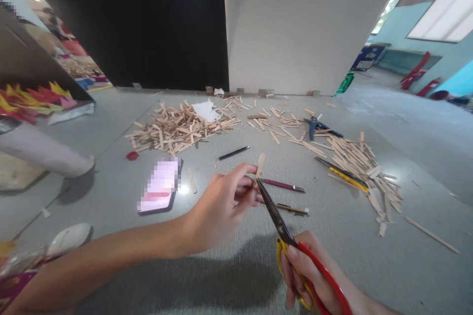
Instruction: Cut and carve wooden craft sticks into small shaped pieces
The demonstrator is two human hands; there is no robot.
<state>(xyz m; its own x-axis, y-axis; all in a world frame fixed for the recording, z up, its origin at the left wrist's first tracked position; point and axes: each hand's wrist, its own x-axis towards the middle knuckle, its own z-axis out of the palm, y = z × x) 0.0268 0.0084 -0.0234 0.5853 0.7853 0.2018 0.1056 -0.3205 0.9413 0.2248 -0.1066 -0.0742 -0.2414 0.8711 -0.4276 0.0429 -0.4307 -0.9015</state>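
My left hand (225,202) pinches a small flat wooden stick (260,165), which stands nearly upright between thumb and fingers. In my right hand (310,270) is a pair of scissors (273,206) with one red and one yellow handle. The dark blades reach up and left, their tips at the stick beside my left fingertips; whether they touch it I cannot tell. Just behind the hands lie a dark red pen (283,186), a gold-and-black pen (291,209) and a black pen (234,152). A single loose stick (191,181) lies left of my left hand.
A heap of wooden sticks (177,128) with white paper (206,110) on it lies back left. More sticks (354,157) spread right, near blue-handled pliers (313,125) and a yellow cutter (347,179). A phone (160,184) lies left. Black and white panels (288,24) stand behind.
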